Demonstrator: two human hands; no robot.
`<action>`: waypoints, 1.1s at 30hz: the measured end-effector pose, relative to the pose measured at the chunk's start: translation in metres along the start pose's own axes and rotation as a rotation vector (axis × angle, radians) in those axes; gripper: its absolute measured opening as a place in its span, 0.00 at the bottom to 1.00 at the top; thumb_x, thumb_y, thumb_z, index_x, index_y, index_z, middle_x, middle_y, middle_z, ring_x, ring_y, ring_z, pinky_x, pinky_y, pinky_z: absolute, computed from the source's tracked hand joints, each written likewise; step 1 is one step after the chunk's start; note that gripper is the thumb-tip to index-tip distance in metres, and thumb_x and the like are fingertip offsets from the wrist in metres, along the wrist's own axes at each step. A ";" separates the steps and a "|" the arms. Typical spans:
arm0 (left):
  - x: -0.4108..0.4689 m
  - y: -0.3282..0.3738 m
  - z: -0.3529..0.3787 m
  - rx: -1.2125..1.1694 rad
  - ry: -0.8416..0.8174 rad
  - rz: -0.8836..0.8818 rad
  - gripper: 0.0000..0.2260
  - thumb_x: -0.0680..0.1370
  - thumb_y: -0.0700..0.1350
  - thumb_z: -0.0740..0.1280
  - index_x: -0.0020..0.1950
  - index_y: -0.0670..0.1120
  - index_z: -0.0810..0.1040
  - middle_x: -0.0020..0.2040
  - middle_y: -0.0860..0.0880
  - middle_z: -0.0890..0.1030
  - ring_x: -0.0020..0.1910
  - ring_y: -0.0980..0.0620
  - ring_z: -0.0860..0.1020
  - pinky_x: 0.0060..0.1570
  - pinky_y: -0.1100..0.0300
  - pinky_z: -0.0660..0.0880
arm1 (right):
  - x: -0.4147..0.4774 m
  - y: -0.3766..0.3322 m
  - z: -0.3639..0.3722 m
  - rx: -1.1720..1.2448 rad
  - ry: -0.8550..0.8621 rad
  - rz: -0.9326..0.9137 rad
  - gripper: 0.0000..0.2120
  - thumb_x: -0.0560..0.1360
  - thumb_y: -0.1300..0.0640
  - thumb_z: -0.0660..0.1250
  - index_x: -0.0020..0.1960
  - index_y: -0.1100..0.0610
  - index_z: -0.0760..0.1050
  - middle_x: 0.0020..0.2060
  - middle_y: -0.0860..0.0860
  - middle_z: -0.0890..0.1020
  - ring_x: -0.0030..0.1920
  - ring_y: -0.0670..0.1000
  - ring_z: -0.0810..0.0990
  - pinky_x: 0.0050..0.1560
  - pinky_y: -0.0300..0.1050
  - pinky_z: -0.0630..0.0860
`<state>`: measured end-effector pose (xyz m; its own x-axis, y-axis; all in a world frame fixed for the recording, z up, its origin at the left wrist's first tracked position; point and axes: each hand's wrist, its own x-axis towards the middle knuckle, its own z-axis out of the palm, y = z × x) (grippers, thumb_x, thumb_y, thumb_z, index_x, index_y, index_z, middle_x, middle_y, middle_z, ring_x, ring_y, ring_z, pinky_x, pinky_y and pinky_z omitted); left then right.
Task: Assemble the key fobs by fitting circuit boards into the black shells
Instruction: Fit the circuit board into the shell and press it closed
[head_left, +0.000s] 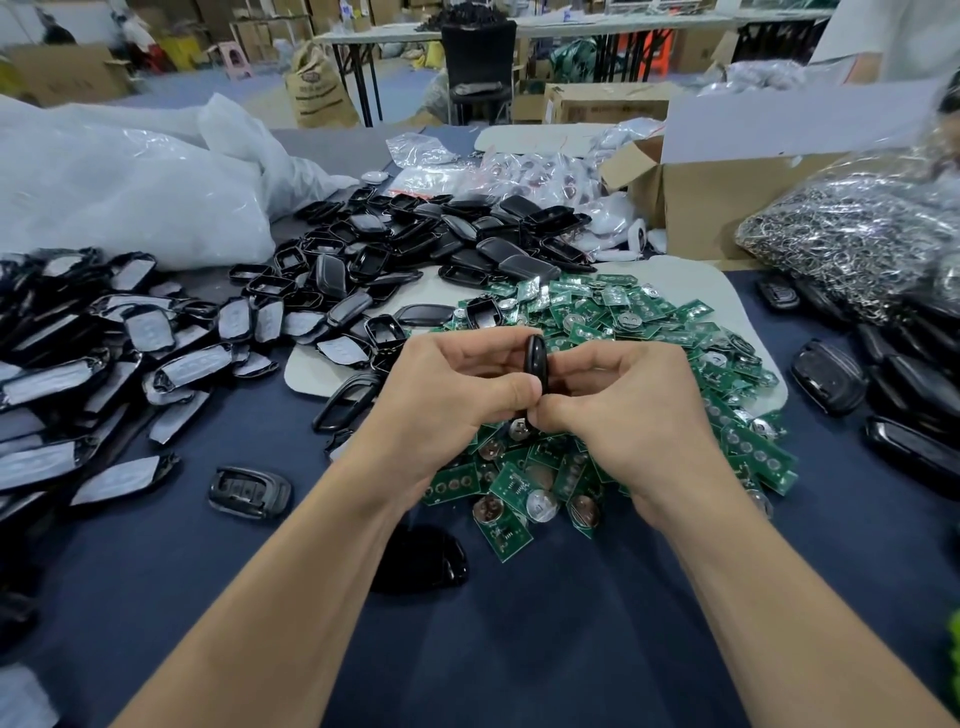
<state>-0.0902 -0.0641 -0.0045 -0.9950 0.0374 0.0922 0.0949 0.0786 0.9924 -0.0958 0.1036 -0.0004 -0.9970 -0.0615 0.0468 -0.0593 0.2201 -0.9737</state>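
Note:
Both hands meet over the middle of the table and pinch one black key fob shell (536, 359), held on edge between them. My left hand (452, 384) grips it from the left, and my right hand (618, 400) presses it from the right, thumbs touching below it. Whether a board sits inside is hidden. Under the hands lies a heap of green circuit boards (649, 332) with coin cells. A pile of empty black shells (415, 244) sits behind, and button-pad pieces with grey film (104, 364) spread at the left.
Closed black fobs (826, 374) lie at the right, two more (249, 491) near the left forearm. A bag of metal key rings (857, 239) and an open cardboard box (727, 192) stand at the back right. White plastic bags (130, 182) fill the back left.

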 end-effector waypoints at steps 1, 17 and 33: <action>0.000 0.000 0.001 0.007 0.008 0.005 0.18 0.74 0.35 0.77 0.61 0.50 0.85 0.51 0.51 0.89 0.54 0.51 0.87 0.53 0.53 0.84 | -0.001 -0.001 0.001 0.000 0.011 0.001 0.17 0.56 0.58 0.80 0.42 0.43 0.87 0.35 0.46 0.88 0.37 0.49 0.88 0.47 0.55 0.86; -0.003 0.008 0.008 -0.083 0.080 -0.010 0.17 0.74 0.32 0.76 0.55 0.53 0.87 0.50 0.45 0.89 0.51 0.46 0.87 0.49 0.54 0.85 | 0.000 0.000 -0.001 0.085 -0.035 -0.009 0.20 0.62 0.67 0.79 0.41 0.41 0.87 0.38 0.47 0.88 0.42 0.49 0.88 0.52 0.54 0.84; -0.004 0.013 0.009 0.043 0.316 0.055 0.09 0.78 0.40 0.75 0.42 0.53 0.89 0.32 0.46 0.85 0.25 0.53 0.79 0.29 0.61 0.79 | -0.015 -0.009 0.013 -0.266 0.093 -0.347 0.30 0.69 0.62 0.78 0.48 0.26 0.75 0.39 0.26 0.81 0.46 0.39 0.83 0.44 0.30 0.78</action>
<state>-0.0853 -0.0542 0.0069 -0.9479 -0.2674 0.1733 0.1436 0.1271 0.9814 -0.0793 0.0903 0.0051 -0.9154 -0.0910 0.3921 -0.3896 0.4455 -0.8061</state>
